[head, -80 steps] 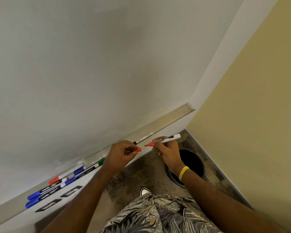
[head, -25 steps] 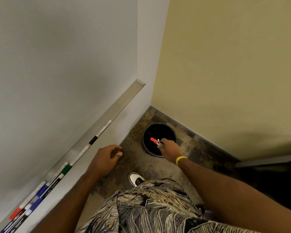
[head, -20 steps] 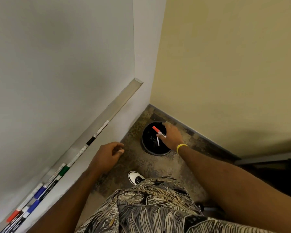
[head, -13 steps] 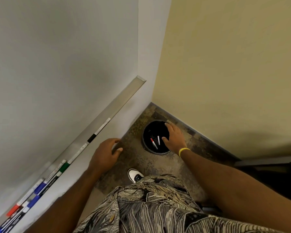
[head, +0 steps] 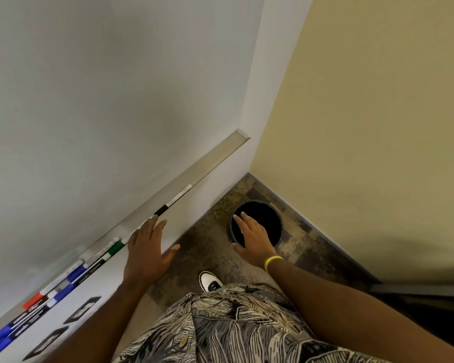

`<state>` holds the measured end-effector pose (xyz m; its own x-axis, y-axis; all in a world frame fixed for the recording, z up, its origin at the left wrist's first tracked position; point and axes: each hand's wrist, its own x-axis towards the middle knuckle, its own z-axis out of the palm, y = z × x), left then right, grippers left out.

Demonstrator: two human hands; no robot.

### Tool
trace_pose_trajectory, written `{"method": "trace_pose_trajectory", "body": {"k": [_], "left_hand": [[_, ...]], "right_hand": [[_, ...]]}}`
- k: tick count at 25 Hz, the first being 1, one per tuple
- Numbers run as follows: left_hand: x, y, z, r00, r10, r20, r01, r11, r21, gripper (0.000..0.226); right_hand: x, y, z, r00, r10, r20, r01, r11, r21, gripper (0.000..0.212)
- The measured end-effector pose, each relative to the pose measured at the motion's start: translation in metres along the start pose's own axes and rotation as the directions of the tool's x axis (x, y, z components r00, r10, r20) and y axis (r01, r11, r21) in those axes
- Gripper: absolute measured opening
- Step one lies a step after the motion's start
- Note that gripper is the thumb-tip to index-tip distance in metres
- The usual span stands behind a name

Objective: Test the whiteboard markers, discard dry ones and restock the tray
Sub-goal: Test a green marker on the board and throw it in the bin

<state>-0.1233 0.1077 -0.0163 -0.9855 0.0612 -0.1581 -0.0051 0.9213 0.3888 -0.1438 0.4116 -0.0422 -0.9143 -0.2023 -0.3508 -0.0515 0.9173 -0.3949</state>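
Above the mottled floor [head: 210, 247] the left hand [head: 147, 247] spreads empty fingers beside the tray [head: 220, 153] of markers [head: 71, 273], the right hand [head: 252, 237] hangs flat and empty over the black bin [head: 270, 216], cornered between whiteboard [head: 102, 87] and yellow wall [head: 378, 100].

Yellow wall [head: 364, 100], mottled floor [head: 210, 248], white shoe [head: 209, 282] (toe only)

Single head-worn wide-angle view. Faces forward and steeply down into room corner. Whiteboard [head: 89, 100] and tray [head: 215, 155] close along left; yellow wall [head: 378, 100] right; bin [head: 280, 231] on floor [head: 207, 247] below centre. Forearms [head: 351, 305] enter from bottom edge.
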Motion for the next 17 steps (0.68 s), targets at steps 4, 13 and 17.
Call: {"method": "trace_pose_trajectory", "body": {"k": [4,13,17], "left_hand": [[-0.025,-0.029,-0.006,0.997,-0.079,-0.001,0.079,0.995,0.058,0.089],[-0.095,-0.084,-0.013,0.956,-0.287,-0.064,0.291,0.953,0.085,0.103],[-0.127,-0.099,-0.012,0.926,-0.37,-0.076,0.376,0.922,0.092,0.106]], "right_hand": [[0.015,-0.047,-0.007,0.985,-0.173,0.02,0.174,0.983,-0.063,0.083],[0.039,-0.129,0.011,0.903,-0.41,0.124,0.427,0.889,-0.167,0.083],[0.044,-0.156,0.022,0.847,-0.498,0.185,0.528,0.828,-0.189,0.081]]}}
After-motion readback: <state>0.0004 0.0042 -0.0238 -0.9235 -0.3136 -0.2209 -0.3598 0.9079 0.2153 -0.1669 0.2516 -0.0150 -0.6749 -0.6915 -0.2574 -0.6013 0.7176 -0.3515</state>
